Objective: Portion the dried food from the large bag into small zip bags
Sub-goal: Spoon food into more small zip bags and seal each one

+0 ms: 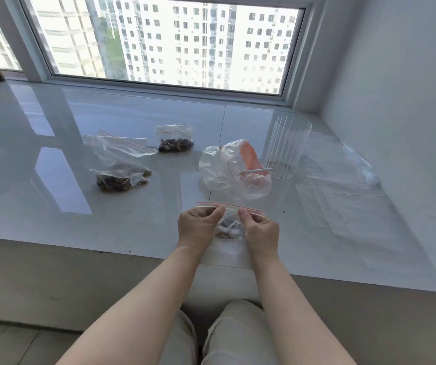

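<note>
We hold a small zip bag upright just above the front edge of the sill, our left hand and right hand each pinching its red-lined top strip. It holds a little dried food. To seal it well, we judge we should press the strip shut from one end to the other, squeezing out air. The large bag lies well apart, toward the left.
</note>
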